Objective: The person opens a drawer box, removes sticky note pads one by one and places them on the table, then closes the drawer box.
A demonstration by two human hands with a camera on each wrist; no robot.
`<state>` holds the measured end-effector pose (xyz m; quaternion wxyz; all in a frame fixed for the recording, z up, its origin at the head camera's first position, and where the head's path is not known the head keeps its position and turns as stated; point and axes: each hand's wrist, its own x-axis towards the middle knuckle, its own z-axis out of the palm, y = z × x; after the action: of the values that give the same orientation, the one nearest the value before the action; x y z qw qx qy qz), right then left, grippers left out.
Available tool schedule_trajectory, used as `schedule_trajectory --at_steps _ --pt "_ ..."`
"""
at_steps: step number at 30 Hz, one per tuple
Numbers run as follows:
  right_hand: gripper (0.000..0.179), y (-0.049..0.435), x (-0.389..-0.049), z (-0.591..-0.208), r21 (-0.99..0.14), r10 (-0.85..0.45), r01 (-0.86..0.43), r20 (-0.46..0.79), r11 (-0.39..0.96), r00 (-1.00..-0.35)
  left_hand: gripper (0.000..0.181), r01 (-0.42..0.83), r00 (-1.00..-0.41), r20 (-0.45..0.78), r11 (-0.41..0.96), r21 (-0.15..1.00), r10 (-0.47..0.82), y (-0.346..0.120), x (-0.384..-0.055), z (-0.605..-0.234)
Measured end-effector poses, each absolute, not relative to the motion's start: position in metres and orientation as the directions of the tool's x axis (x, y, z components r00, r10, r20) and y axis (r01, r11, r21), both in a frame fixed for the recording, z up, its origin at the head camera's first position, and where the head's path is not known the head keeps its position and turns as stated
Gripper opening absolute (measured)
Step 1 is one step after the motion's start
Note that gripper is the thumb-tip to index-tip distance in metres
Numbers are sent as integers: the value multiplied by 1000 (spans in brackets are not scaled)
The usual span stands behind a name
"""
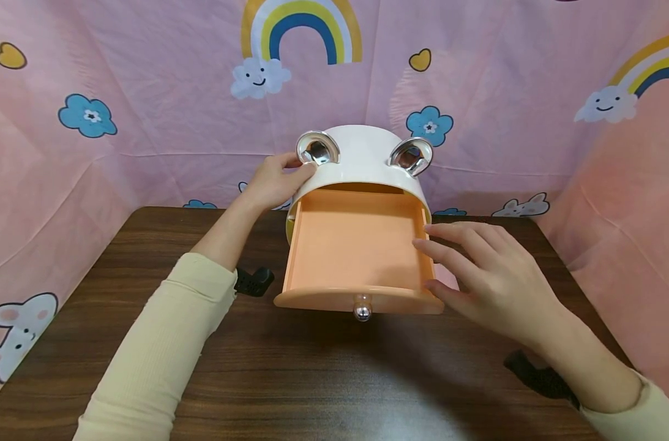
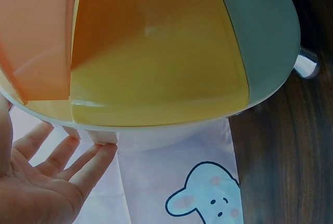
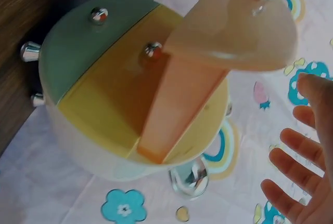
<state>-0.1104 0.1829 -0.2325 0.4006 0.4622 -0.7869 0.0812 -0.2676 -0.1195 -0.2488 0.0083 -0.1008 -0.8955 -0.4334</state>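
Orange drawer looks light and stiff, best gripped by its knob; left hand rests uncurled against box, right hand loosely spread.

Head view: bright. In front of the orange drawer, the tabletop shows soft shadow and glare. Wrist views: dimmer; shadow darkens the yellow front beneath the orange drawer.

Pink cloth hung behind the dark wood-grained table and along its left and right sides. It was printed with rainbows, each with a smiling cloud at its left foot, yellow hearts, blue flowers and white rabbits, one low at the far left. Pale light gleamed on the table's near part.
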Motion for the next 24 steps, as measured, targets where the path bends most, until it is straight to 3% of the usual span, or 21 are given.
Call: schedule_trajectory --at_steps 19,24 --pt "25 149 -85 -232 439 -743 -802 669 405 -9 47 196 -979 118 592 782 169 -119 -266 -249" --pt "24 145 -79 -237 509 -786 -766 618 392 8 48 189 -980 109 592 783 169 -119 -266 -249"
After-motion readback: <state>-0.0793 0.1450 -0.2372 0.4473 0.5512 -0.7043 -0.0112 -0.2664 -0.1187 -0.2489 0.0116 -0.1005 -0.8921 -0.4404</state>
